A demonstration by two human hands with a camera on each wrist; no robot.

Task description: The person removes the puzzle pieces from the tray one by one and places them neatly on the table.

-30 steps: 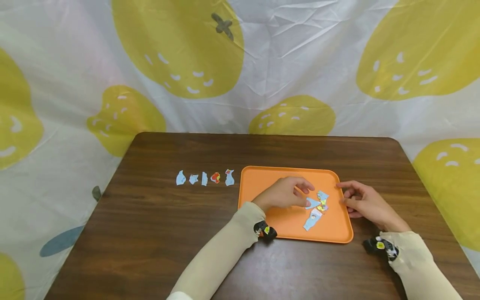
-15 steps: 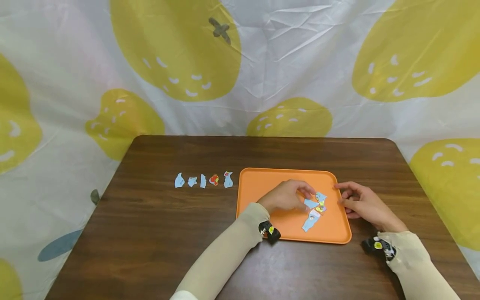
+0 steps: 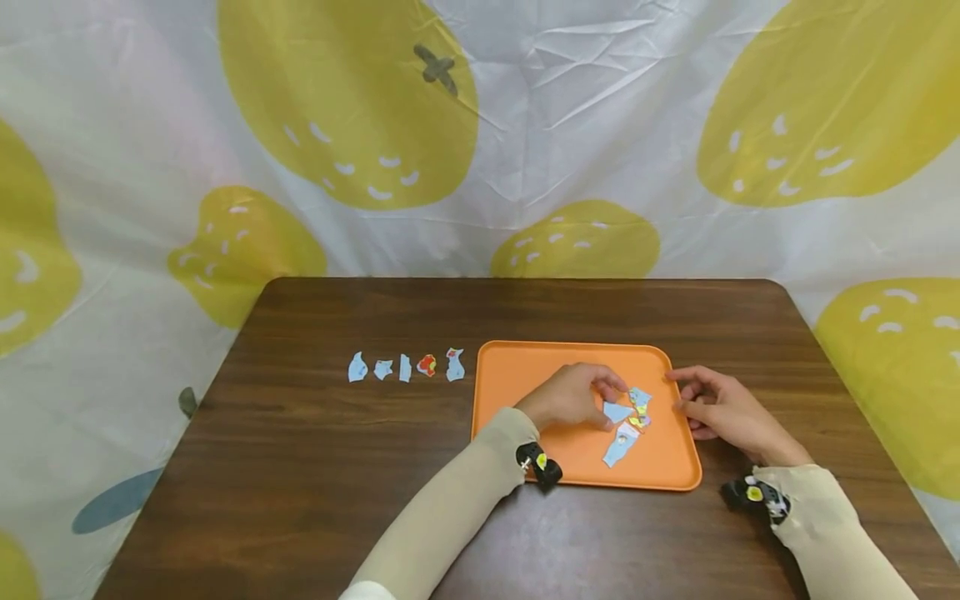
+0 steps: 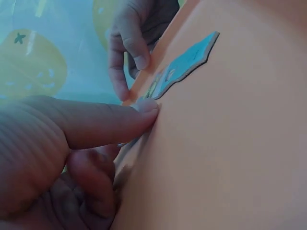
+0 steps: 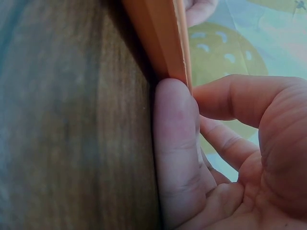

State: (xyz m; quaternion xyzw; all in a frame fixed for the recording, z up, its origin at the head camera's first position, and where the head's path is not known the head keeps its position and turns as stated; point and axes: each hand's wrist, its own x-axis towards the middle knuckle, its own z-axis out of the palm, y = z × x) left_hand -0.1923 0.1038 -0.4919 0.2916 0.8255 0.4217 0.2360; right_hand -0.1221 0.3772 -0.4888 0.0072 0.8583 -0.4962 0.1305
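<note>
- Has the left hand (image 3: 568, 396) over the orange tray (image 3: 517, 367), thumb and fingers half closed around the pale blue triangular piece (image 3: 617, 412).
- Puts left thumb at that piece's near left corner, fingertips toward its far side; looks like a light pinch, mostly hidden by the thumb in the left wrist view.
- Compare with earlier head views: thumb off the top of the triangular piece, now at its left edge; piece seemingly nudged a touch left.
- Reads as fine position adjustment, not a lift.
- Leaves neighbours in place: patterned piece (image 3: 640, 396) far right, yellow-and-purple piece (image 3: 639, 422) right, long blue piece (image 3: 619, 447) on the near side.
- Cannot tell whether touching those neighbours or slightly apart; fit judged unsettled.
- Rests the right hand (image 3: 731, 414) against the tray's right rim, thumb and index well spread, other fingers bent; holds no piece, no firm grip visible, probably steadying the tray.
- Shows five loose pieces (image 3: 456, 368) in a row on the brown table (image 3: 360, 458), left of the tray, unmoved, untouched.
</note>
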